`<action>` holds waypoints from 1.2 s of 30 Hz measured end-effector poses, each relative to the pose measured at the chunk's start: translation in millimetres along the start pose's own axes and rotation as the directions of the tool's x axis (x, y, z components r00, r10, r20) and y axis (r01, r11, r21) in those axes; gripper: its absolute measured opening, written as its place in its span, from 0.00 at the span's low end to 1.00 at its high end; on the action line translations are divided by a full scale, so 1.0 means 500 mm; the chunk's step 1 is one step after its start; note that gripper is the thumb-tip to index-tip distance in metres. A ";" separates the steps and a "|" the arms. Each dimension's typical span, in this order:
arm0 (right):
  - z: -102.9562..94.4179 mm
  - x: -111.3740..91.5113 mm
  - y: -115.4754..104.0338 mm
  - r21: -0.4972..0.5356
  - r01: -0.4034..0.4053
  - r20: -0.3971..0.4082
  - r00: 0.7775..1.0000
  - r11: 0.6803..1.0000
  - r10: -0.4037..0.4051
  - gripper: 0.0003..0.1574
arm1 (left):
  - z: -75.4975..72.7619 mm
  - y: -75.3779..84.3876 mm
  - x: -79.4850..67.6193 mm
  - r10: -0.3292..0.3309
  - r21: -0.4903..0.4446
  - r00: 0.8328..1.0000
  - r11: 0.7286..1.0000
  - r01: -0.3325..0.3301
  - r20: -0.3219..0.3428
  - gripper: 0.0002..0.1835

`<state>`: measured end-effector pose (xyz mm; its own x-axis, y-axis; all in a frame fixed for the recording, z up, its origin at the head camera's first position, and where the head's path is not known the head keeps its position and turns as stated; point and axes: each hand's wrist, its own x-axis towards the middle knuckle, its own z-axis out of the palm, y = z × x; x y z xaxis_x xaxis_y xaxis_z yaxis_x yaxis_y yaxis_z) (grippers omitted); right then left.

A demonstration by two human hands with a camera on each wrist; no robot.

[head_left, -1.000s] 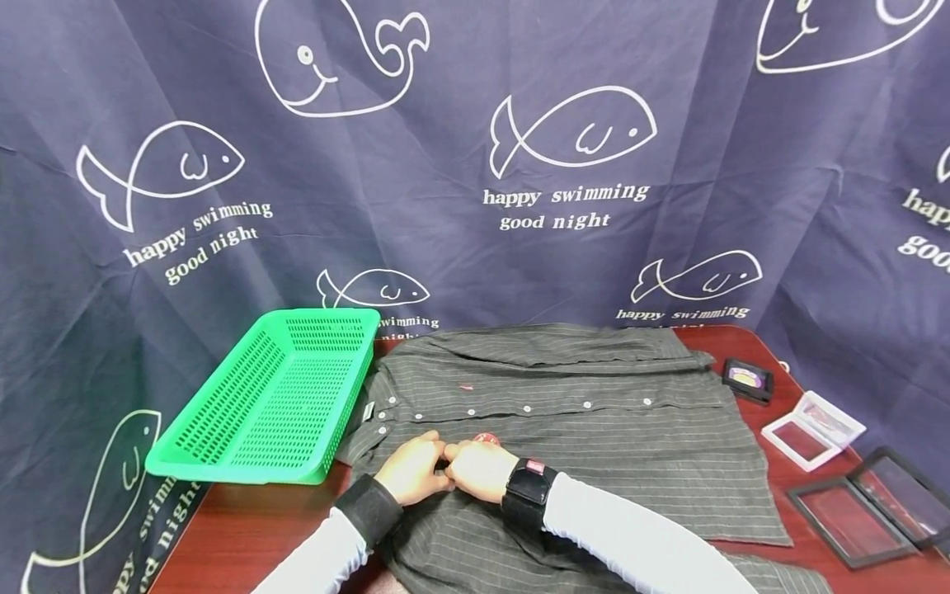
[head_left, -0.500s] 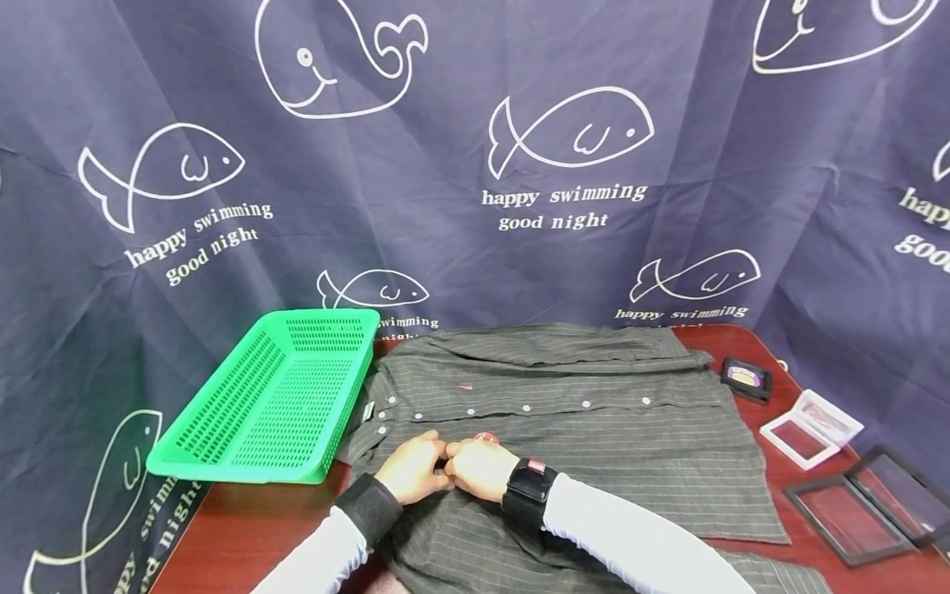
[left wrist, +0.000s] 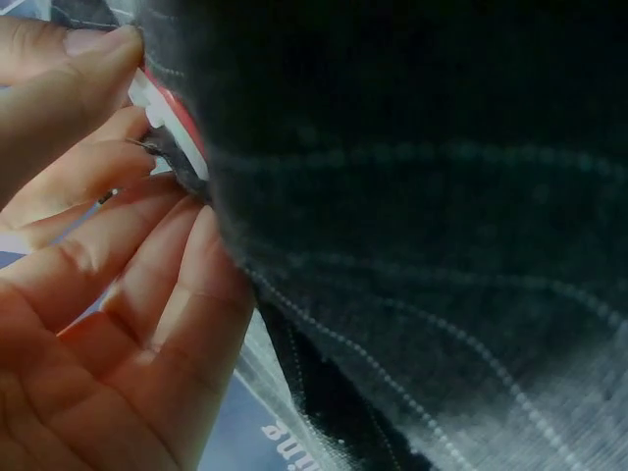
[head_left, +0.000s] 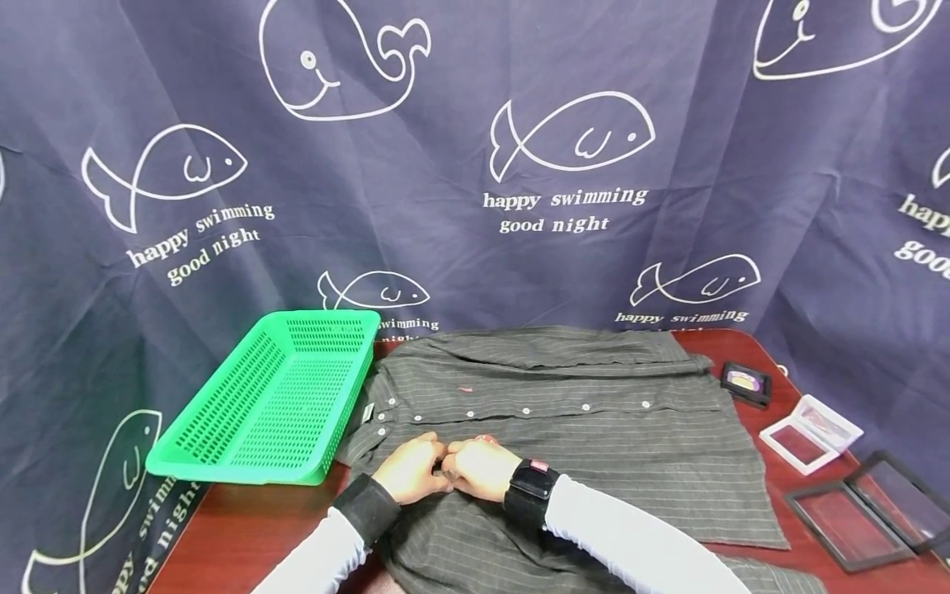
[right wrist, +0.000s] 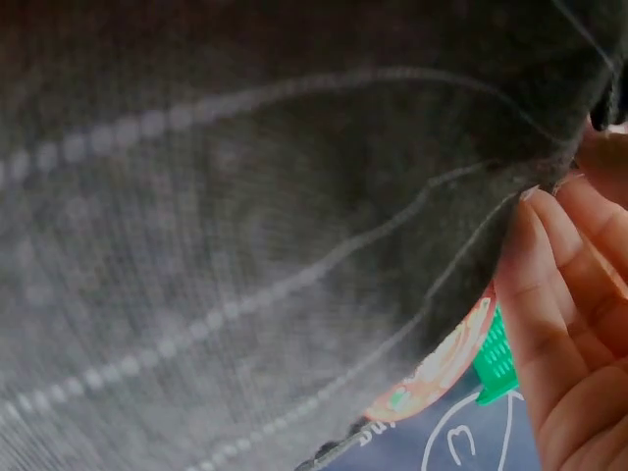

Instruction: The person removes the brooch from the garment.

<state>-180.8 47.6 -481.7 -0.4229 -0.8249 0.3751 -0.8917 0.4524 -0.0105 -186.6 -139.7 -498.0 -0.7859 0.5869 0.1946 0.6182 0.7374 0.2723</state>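
A dark grey pinstriped button shirt (head_left: 594,450) lies spread over the table. Both hands meet at the front of the shirt near its collar. My left hand (head_left: 411,469) pinches a fold of the cloth, fingertips curled together. Touching it, my right hand (head_left: 482,469) has its fingers bent at a round red button badge (head_left: 486,438), partly covered by that hand. In the left wrist view the red rim and pale back of the badge (left wrist: 177,118) show at the cloth's edge, between fingertips. Its printed face (right wrist: 442,363) peeks out behind the cloth in the right wrist view.
A green plastic basket (head_left: 326,466) stands on the left. Along the right side of the table lie a small black case (head_left: 745,384), an open white display frame (head_left: 775,437) and an open black display frame (head_left: 839,561). A printed curtain (head_left: 445,165) hangs behind.
The hands stay at the same spot on the shirt. Slightly less of the red badge shows above the right hand in the head view.
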 end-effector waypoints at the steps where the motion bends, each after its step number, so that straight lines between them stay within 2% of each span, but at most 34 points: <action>1: -0.001 0.000 0.000 0.006 -0.009 0.009 1.000 1.000 0.009 0.09 | 0.000 0.000 0.000 -0.003 -0.004 1.000 1.000 0.003 0.003 0.13; 5: -0.011 0.000 -0.003 -0.005 -0.059 0.029 0.998 0.998 0.059 0.10 | 0.001 -0.002 0.001 -0.002 -0.005 1.000 1.000 0.002 0.002 0.13; 8: -0.014 0.000 -0.006 -0.037 -0.082 0.038 0.996 0.996 0.084 0.11 | -0.002 -0.003 0.003 0.024 -0.001 1.000 1.000 -0.024 0.001 0.12; 12: -0.008 -0.002 -0.008 -0.090 -0.075 0.073 0.994 0.993 0.082 0.10 | -0.008 -0.003 0.002 0.038 -0.018 0.999 0.999 -0.037 0.021 0.10; 16: 0.000 -0.004 -0.014 -0.155 -0.052 0.101 0.993 0.986 0.069 0.08 | -0.012 -0.003 0.001 0.015 -0.034 0.999 0.999 -0.013 0.044 0.12; 25: 0.007 -0.005 -0.019 -0.242 -0.018 0.097 0.994 0.970 0.043 0.06 | -0.016 0.003 0.002 0.001 -0.031 0.999 1.000 0.000 0.033 0.13; 29: 0.010 -0.007 -0.015 -0.278 0.008 0.095 0.995 0.961 0.019 0.05 | -0.019 0.004 0.004 -0.016 -0.044 0.999 0.999 0.018 0.052 0.13; 33: 0.008 -0.008 -0.012 -0.278 0.014 0.057 0.998 0.960 0.002 0.05 | -0.022 0.001 0.003 0.003 -0.077 0.998 0.997 0.001 0.059 0.11; 36: 0.006 -0.009 -0.009 -0.265 0.005 0.023 1.000 0.964 0.001 0.07 | -0.023 -0.002 -0.002 0.036 -0.096 0.999 0.995 -0.033 0.031 0.11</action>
<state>-175.2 48.1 -486.0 -0.4274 -0.8318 0.3541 -0.8192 0.5220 0.2375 -186.7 -144.8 -487.5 -0.7624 0.6230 0.1749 0.6390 0.6823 0.3551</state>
